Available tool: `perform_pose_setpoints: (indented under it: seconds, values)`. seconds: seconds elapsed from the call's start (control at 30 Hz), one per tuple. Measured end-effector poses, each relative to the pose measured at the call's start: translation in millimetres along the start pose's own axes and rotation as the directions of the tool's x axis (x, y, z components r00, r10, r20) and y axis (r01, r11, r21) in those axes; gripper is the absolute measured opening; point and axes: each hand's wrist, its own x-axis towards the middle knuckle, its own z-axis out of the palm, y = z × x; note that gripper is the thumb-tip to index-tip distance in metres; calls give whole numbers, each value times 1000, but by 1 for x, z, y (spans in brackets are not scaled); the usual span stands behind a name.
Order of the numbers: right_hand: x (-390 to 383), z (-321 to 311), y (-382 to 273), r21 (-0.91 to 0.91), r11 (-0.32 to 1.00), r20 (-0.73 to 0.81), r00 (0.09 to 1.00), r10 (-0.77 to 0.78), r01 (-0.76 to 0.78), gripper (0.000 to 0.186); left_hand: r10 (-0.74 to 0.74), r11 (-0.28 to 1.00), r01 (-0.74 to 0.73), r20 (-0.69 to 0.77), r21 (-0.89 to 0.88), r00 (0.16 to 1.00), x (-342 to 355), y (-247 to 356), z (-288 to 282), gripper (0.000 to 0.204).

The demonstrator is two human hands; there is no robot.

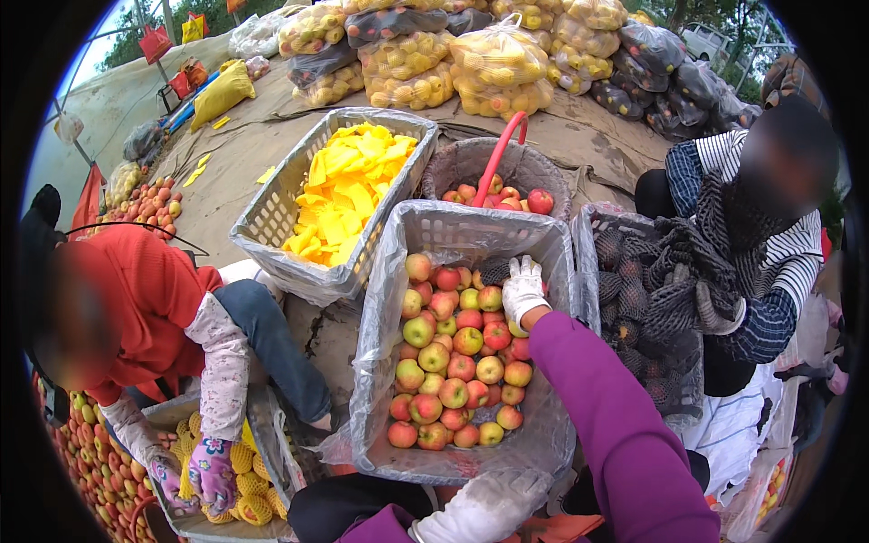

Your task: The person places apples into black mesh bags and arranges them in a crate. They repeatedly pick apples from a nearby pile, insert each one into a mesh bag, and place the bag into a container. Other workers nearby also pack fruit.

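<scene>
A large grey crate lined with clear plastic stands before me, its bottom covered by loose red and yellow-green apples. Inside its far right part is my right hand, in a white glove, fingers stretched out over the fruit. A dark foam-net-wrapped apple lies right beside those fingers; no grip on it shows. My left hand, also white-gloved and somewhat blurred, is low at the crate's near rim with its fingers extended. Nothing shows in it.
A crate of yellow foam nets and a red-handled basket of apples stand beyond. To the right, a co-worker handles dark nets over another crate. At left, another co-worker's flowered gloves touch yellow-netted apples. Bagged fruit is piled behind.
</scene>
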Motion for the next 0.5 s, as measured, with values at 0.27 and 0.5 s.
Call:
perform_pose_setpoints:
  seconds: [0.27,0.5]
  values:
    - [-97,-85,-48,833,450,-294,947,-131,321,16,-211,974,224,-222,34,952,1,-8,-33,34]
    - [-241,-179,-40,983,-88,-179,937,-299,159,19,-414,906,293,-776,-304,476,-12,-27,-57,52]
